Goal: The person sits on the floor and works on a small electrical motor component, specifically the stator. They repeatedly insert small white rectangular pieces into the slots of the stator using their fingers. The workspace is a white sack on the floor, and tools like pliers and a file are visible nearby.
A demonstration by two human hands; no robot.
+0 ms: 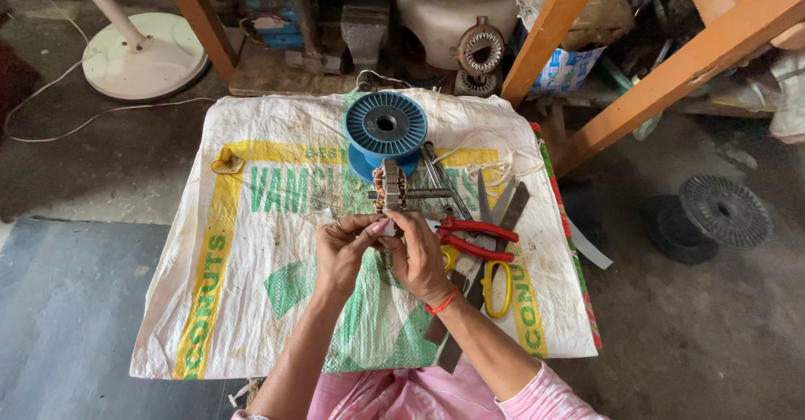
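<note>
We are working over a tabletop [251, 319] covered by a white woven sack with green and yellow print, and both hands meet near its middle, closed around the lower end of a small motor armature [389, 187] with copper windings, which stands upright on its steel shaft. Our left hand [342, 252] pinches at the near side with thumb and forefinger nearly shut, seemingly on a thin wire or slip of insulation too fine to make out; our right hand [419, 256], with an orange band at the wrist, is curled around the core from the other side. Just behind the armature, towards the far edge, lies a blue wire spool [386, 125]. Just beside our right hand, towards the right edge, lie red-handled pliers [474, 240], yellow-handled scissors [496, 282] and a few flat metal strips. To do this step well, we judge that the right hand should keep the core steady while the left feeds with light, even tension, keeping the strand from kinking and clear of the tools
</note>
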